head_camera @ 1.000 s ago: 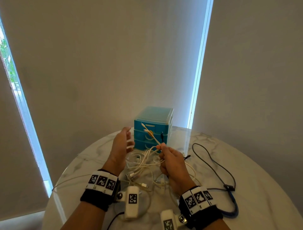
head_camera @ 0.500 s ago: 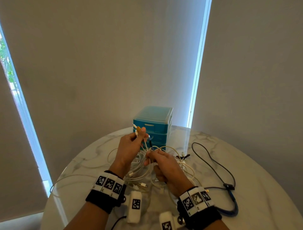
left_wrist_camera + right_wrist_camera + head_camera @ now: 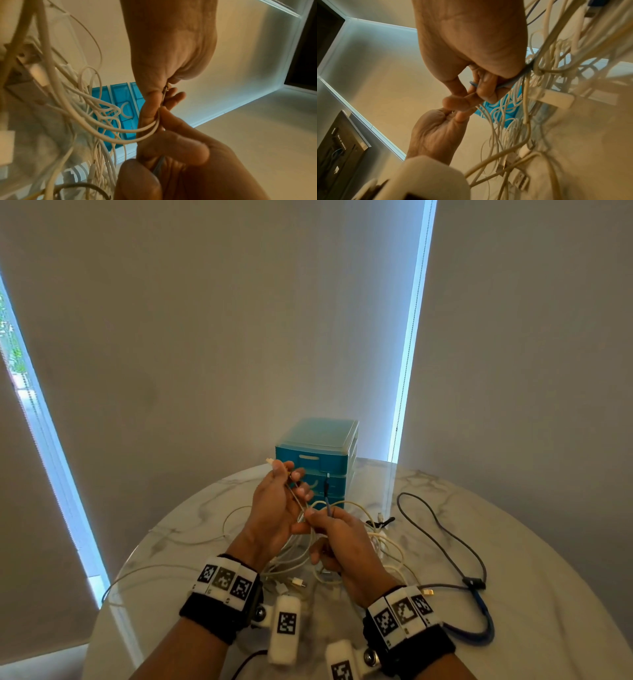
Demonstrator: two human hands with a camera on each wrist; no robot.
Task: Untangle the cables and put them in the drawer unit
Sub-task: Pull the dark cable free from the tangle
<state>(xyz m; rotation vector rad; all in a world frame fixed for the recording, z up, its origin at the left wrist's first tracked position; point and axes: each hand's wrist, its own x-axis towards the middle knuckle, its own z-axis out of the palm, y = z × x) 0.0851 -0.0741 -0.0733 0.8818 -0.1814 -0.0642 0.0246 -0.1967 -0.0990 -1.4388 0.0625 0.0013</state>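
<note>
A tangle of white cables (image 3: 346, 556) lies on the marble table (image 3: 534, 542) in front of the teal drawer unit (image 3: 318, 453), whose drawers are closed. My left hand (image 3: 291, 477) is raised before the unit and grips thin white cable ends (image 3: 270, 462), which run down across its palm. In the left wrist view these white cables (image 3: 137, 132) loop between both hands. Just right of it, my right hand (image 3: 317, 513) pinches a blue-grey cable (image 3: 327, 491) that sticks upward; the right wrist view shows this blue-grey cable (image 3: 506, 83) under the thumb of my right hand (image 3: 474, 92).
A long dark cable (image 3: 445, 542) loops over the right side of the table and ends in a blue strap (image 3: 479, 625). A thin white lead (image 3: 144, 573) trails to the left edge. Window blinds hang behind the round table.
My left hand, open a second ago, closed on the white cable ends that the right hand held up and lifted them. The right hand let them go and now pinches the blue-grey cable.
</note>
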